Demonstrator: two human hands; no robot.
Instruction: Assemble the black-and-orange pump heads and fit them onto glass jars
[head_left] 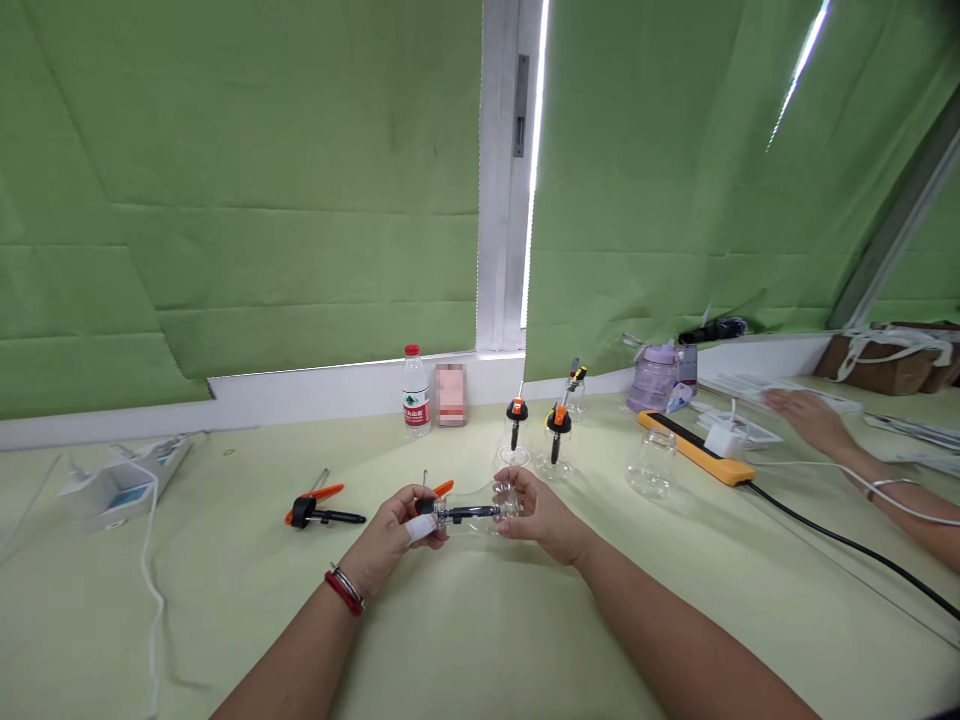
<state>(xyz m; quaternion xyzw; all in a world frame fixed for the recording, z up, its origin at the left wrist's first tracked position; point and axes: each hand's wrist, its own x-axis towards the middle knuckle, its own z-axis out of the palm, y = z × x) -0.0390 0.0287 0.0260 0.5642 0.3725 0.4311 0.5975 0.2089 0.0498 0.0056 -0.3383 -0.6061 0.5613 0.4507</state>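
Observation:
A clear glass bottle (484, 494) lies sideways between my hands, just above the table. My right hand (546, 515) is wrapped round its wide base end. My left hand (391, 528), with white tape on a finger, grips the black-and-orange spray top (426, 506) at the bottle's neck. The top's black tube (472, 512) runs inside the bottle; whether the cap is fully seated is hidden by my fingers. To the left, another spray top (304, 512) with an orange lever lies loose. Ahead, two glass bottles (514, 454) (564, 462) stand upright with tops fitted.
A topless glass bottle (651, 472) stands right, beside an orange power strip (697, 450). Behind are a water bottle (416, 395), a pink phone-like object (451, 395) and a purple jug (652, 380). A white power strip (124, 485) lies left. Another person's hand (806, 412) rests at right.

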